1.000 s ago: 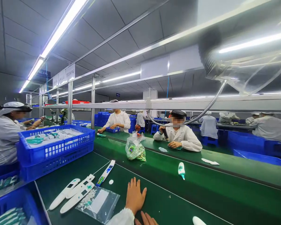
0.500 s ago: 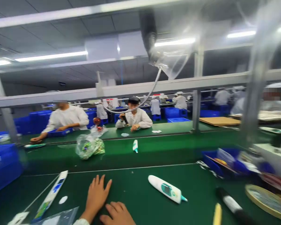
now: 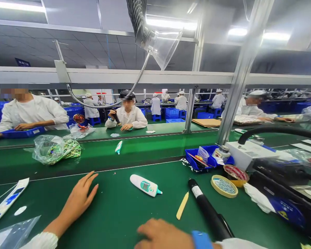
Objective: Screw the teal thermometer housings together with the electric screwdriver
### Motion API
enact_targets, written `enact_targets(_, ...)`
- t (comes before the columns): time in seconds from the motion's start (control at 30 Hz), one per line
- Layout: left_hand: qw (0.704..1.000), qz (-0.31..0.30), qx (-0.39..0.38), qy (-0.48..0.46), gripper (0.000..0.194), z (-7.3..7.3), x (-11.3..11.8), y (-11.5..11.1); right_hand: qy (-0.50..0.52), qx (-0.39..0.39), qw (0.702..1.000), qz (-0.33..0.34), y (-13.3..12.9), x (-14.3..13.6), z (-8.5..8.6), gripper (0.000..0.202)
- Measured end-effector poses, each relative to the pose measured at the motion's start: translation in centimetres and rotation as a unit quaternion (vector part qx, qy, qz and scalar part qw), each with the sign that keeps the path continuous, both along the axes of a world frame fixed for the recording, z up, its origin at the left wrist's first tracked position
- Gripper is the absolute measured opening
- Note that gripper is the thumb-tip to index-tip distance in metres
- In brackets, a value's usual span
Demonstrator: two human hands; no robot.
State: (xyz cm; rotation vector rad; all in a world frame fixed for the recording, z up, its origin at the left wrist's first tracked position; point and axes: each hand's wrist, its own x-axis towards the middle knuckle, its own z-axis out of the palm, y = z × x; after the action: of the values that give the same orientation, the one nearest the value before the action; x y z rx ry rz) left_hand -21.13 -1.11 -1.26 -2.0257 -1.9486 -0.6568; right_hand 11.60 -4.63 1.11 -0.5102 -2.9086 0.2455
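My left hand rests over the green work surface, its fingers apart and holding nothing. At the bottom edge, my right hand is spread, with a blue band at the wrist; part of it is cut off by the frame. Between and beyond the hands lies a white and teal thermometer-like device, touched by neither. Right of it are a yellow pointed stick and a black electric screwdriver-like tool, the latter close to my right forearm.
Blue parts bins, a round tray of small parts and black equipment stand right. A printed strip and plastic bag lie left. Beyond, a belt carries another device; people sit opposite.
The view has swung right, bringing the right-side tools into clearer sight. My hands are now farther apart, the right one nearer the bottom edge. The white device still lies on the surface.
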Motion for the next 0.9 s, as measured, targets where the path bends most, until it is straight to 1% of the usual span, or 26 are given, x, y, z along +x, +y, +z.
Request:
enact_targets(0.03, 0.999, -0.040, 0.001, 0.009, 0.046, 0.6, 1.9, -0.1, 0.025, -0.010, 0.999, -0.037, 0.4, 3.2, 1.5, 0.024)
enact_targets(0.07, 0.997, -0.077, -0.010, 0.017, 0.044, 1.2, 4.1, 0.0, 0.030, -0.037, 0.995, -0.083, 0.8, 6.1, 2.9, 0.033)
enact_targets(0.1, 0.991, -0.123, -0.038, 0.028, 0.045, 1.7, 6.3, 0.2, 0.032, -0.058, 0.987, -0.143, 1.2, 8.5, 3.9, 0.035)
enact_targets(0.13, 0.983, -0.170, -0.067, 0.038, 0.048, 2.3, 8.4, 0.5, 0.030, -0.060, 0.979, -0.193, 1.5, 10.6, 4.7, 0.033)
enact_targets(0.17, 0.971, -0.212, -0.103, 0.043, 0.055, 2.7, 10.4, 1.0, 0.023, -0.052, 0.974, -0.221, 1.9, 12.3, 5.1, 0.032)
enact_targets(0.2, 0.958, -0.245, -0.143, 0.034, 0.062, 3.1, 12.1, 1.5, 0.016, -0.038, 0.968, -0.246, 2.2, 13.8, 5.0, 0.031)
enact_targets(0.27, 0.936, -0.279, -0.213, 0.000, 0.065, 3.7, 14.7, 2.9, -0.001, 0.010, 0.962, -0.273, 2.8, 16.0, 4.1, 0.031)
enact_targets(0.3, 0.930, -0.281, -0.237, -0.021, 0.062, 3.8, 15.5, 3.6, -0.012, 0.041, 0.960, -0.278, 3.0, 16.9, 3.4, 0.032)
enact_targets(0.33, 0.927, -0.275, -0.251, -0.040, 0.055, 3.8, 16.1, 4.3, -0.023, 0.079, 0.957, -0.280, 3.3, 17.7, 2.7, 0.036)
enact_targets(0.4, 0.930, -0.251, -0.258, -0.079, 0.039, 3.5, 16.8, 5.3, -0.049, 0.160, 0.950, -0.262, 3.7, 18.9, 1.4, 0.049)
enact_targets(0.47, 0.930, -0.217, -0.261, -0.141, 0.030, 3.1, 17.3, 5.6, -0.076, 0.219, 0.949, -0.213, 4.1, 19.3, 0.9, 0.062)
enact_targets(0.5, 0.927, -0.199, -0.262, -0.180, 0.027, 2.9, 17.6, 5.4, -0.089, 0.232, 0.952, -0.177, 4.2, 19.3, 0.9, 0.064)
enact_targets(0.57, 0.909, -0.164, -0.270, -0.272, 0.021, 2.5, 18.5, 4.7, -0.105, 0.229, 0.962, -0.103, 4.5, 18.8, 1.1, 0.055)
enact_targets(0.63, 0.874, -0.136, -0.289, -0.367, 0.010, 2.2, 19.7, 3.5, -0.102, 0.225, 0.967, -0.053, 4.6, 18.4, 1.2, 0.040)
enact_targets(0.67, 0.856, -0.126, -0.299, -0.403, 0.012, 2.1, 20.4, 2.9, -0.089, 0.225, 0.970, -0.040, 4.6, 18.3, 1.1, 0.037)
enact_targets(0.7, 0.830, -0.118, -0.310, -0.449, 0.023, 2.0, 21.1, 2.4, -0.064, 0.220, 0.972, -0.042, 4.6, 18.3, 0.9, 0.036)
enact_targets(0.73, 0.790, -0.114, -0.322, -0.510, 0.034, 1.9, 21.8, 1.9, -0.025, 0.209, 0.976, -0.057, 4.6, 18.4, 0.7, 0.037)
enact_targets(0.77, 0.730, -0.110, -0.335, -0.586, 0.043, 1.8, 22.4, 1.5, 0.028, 0.194, 0.977, -0.086, 4.5, 18.4, 0.4, 0.037)
enact_targets(0.8, 0.652, -0.108, -0.347, -0.666, 0.048, 1.7, 23.0, 1.1, 0.098, 0.178, 0.971, -0.126, 4.3, 18.4, 0.2, 0.035)
enact_targets(0.83, 0.562, -0.107, -0.356, -0.739, 0.050, 1.7, 23.5, 0.9, 0.181, 0.159, 0.955, -0.176, 4.1, 18.2, 0.2, 0.031)
enact_targets(0.87, 0.475, -0.105, -0.362, -0.795, 0.051, 1.6, 23.9, 0.7, 0.272, 0.137, 0.926, -0.224, 3.8, 17.8, 0.4, 0.029)
enact_targets(0.9, 0.406, -0.104, -0.366, -0.831, 0.051, 1.5, 24.3, 0.5, 0.364, 0.104, 0.888, -0.261, 3.5, 17.1, 0.8, 0.034)
